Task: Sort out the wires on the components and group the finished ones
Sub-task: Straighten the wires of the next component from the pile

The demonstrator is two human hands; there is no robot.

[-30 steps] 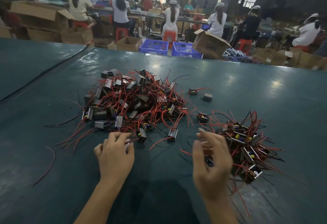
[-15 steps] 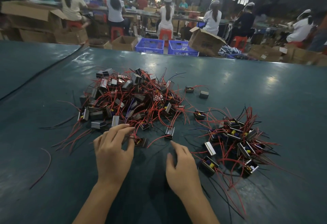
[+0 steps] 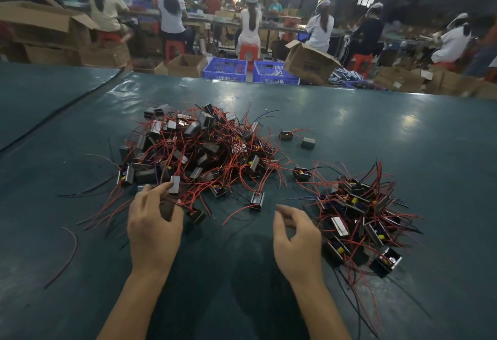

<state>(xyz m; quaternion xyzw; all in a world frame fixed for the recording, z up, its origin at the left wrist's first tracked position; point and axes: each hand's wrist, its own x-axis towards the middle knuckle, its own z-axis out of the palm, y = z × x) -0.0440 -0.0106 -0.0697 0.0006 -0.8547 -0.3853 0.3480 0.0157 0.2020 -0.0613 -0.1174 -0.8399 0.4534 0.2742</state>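
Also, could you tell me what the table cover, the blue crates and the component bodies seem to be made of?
Table cover: probably glossy vinyl or rubber sheet, since it mirrors the lights. Blue crates: moulded plastic, judging by the lattice walls. Component bodies: seemingly bare metal, grey with a dull sheen.

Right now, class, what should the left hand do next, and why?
Probably draw the component out toward the right hand: the left hand seems to grip it at the big pile's tangled near edge, and the right hand hovers empty.
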